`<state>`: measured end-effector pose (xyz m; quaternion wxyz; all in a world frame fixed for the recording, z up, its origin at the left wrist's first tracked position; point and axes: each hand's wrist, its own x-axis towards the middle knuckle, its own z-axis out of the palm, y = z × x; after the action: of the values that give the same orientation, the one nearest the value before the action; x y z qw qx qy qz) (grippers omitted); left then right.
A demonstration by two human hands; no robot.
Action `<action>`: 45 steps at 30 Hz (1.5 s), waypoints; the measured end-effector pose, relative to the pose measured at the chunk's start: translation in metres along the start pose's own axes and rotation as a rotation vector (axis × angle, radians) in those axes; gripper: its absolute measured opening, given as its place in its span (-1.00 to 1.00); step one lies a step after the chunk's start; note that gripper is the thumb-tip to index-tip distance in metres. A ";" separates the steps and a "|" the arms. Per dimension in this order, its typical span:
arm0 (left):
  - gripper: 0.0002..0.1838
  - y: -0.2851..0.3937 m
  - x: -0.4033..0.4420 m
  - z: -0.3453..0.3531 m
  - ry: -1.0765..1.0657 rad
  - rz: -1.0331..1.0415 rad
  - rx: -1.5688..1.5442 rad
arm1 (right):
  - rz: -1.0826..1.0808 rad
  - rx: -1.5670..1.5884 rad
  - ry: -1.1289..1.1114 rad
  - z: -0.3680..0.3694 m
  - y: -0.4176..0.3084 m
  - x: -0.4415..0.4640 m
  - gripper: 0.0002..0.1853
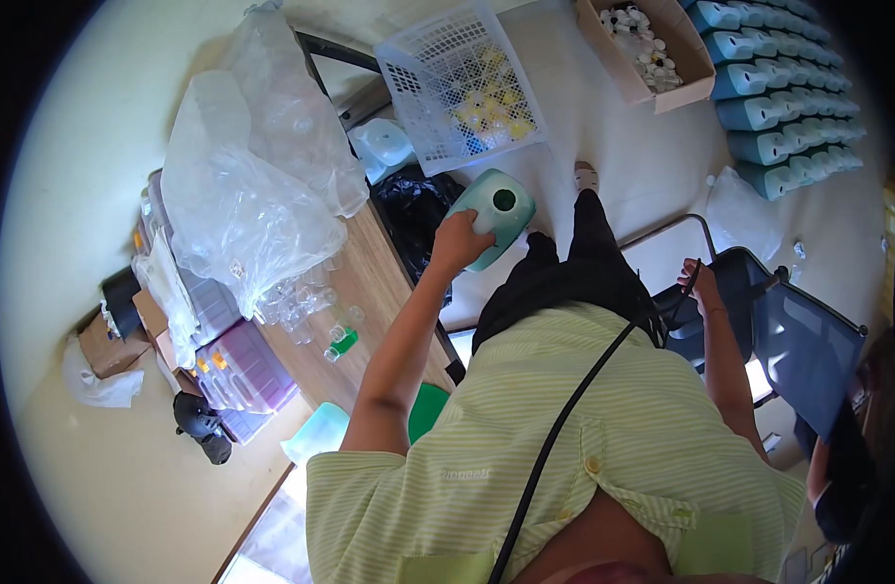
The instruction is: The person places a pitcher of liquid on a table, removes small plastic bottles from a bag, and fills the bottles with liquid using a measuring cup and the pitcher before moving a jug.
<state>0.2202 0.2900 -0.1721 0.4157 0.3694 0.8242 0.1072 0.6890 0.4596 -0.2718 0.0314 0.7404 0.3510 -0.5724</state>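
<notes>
My left hand (459,241) is shut on a teal plastic jug (511,219), gripped at its near side. The jug's round, dark opening faces up at me, with no cap on it. It is held beside the wooden table's edge, above a black plastic bag (408,209). My right hand (700,284) is closed around a black cord (584,404) that runs up across my striped shirt. A chair (730,302) with a dark mesh back stands right beside that hand.
On the wooden table (384,292) lie clear plastic bags (257,185), small clear bottles (296,302) and a green-labelled bottle (341,343). A white crate (418,107) holds yellow pieces. A cardboard box (695,88) contains white-and-black caps. Rows of teal jugs (759,112) stand at upper right.
</notes>
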 end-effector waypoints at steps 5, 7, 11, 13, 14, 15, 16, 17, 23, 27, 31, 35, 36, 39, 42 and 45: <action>-0.67 -0.010 0.004 0.005 0.019 0.029 0.018 | -0.035 -0.022 -0.020 -0.002 -0.004 0.002 -0.79; -0.69 -0.011 0.007 0.009 0.035 0.048 0.032 | -0.077 -0.036 -0.060 -0.004 -0.009 0.006 -0.70; -0.63 0.002 0.013 0.016 -0.012 0.015 0.013 | -0.117 -0.033 -0.062 0.002 -0.024 0.002 -0.67; -0.61 0.011 0.019 0.021 -0.034 0.018 0.016 | -0.128 -0.021 -0.066 0.004 -0.027 0.000 -0.66; -0.61 0.016 0.024 0.025 -0.038 0.034 0.028 | -0.133 -0.013 -0.065 0.003 -0.028 -0.001 -0.65; -0.61 0.022 0.028 0.031 -0.042 0.052 0.037 | -0.121 -0.006 -0.061 0.001 -0.029 -0.002 -0.67; -0.61 0.025 0.033 0.034 -0.050 0.072 0.052 | -0.114 -0.001 -0.056 -0.001 -0.029 -0.005 -0.68; -0.62 0.031 0.039 0.039 -0.053 0.095 0.067 | -0.112 0.007 -0.052 -0.007 -0.027 -0.004 -0.69; -0.61 0.101 0.086 0.077 -0.013 0.180 0.173 | -0.091 0.015 -0.166 -0.079 -0.022 0.068 -0.68; -0.62 0.173 0.137 0.119 -0.057 0.137 0.170 | -0.048 0.030 -0.123 -0.126 -0.070 0.117 -0.75; -0.64 0.237 0.205 0.180 -0.148 0.144 0.159 | -0.001 0.082 -0.068 -0.178 -0.121 0.143 -0.65; -0.61 0.285 0.281 0.258 -0.231 0.231 0.121 | 0.043 0.146 -0.067 -0.214 -0.123 0.177 -0.62; -0.61 0.305 0.300 0.274 -0.261 0.227 0.133 | 0.054 0.154 -0.055 -0.218 -0.117 0.184 -0.61; -0.62 0.343 0.357 0.333 -0.341 0.256 0.144 | 0.110 0.187 -0.029 -0.225 -0.094 0.196 -0.59; -0.62 0.380 0.411 0.390 -0.397 0.298 0.131 | 0.206 0.243 -0.007 -0.223 -0.062 0.205 -0.60; -0.60 0.414 0.454 0.442 -0.425 0.297 0.090 | 0.226 0.300 -0.028 -0.219 -0.045 0.211 -0.61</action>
<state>0.6001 0.8410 -0.5266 0.5426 0.5185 0.6590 0.0504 0.8655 0.6938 -0.3636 -0.0105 0.7635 0.1757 -0.6213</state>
